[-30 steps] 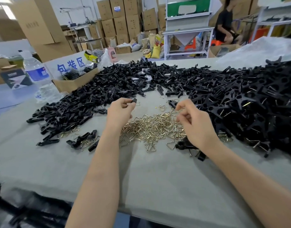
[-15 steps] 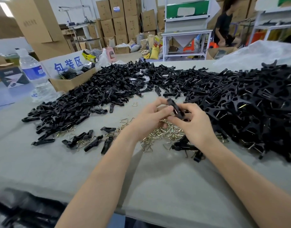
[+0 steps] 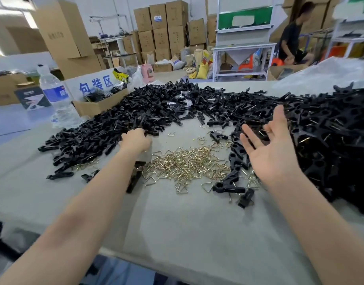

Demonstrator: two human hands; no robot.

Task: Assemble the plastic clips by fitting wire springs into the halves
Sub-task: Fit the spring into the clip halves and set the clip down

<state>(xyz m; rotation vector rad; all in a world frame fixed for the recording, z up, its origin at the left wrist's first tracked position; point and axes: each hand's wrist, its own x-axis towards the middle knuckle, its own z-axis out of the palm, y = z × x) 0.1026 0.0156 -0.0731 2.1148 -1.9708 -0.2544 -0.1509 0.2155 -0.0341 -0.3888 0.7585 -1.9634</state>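
A fresh clip is starting, I judge. The left grip (image 3: pixel 136 138) digs into the clip halves (image 3: pixel 107 128) at centre left, fingers curled; whether round one, I cannot tell. The right grip (image 3: pixel 273 149) hovers at centre right, fingers spread apart. Earlier both met on one clip above the springs (image 3: pixel 185 163). Next comes picking a spring.

Two hands (image 3: pixel 136 140) (image 3: pixel 273 155), one water bottle (image 3: pixel 54 93).

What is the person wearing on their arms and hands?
Nothing that shows. The left hand and right hand have no gloves, rings or bands. The left forearm and right forearm have no sleeves or watch.
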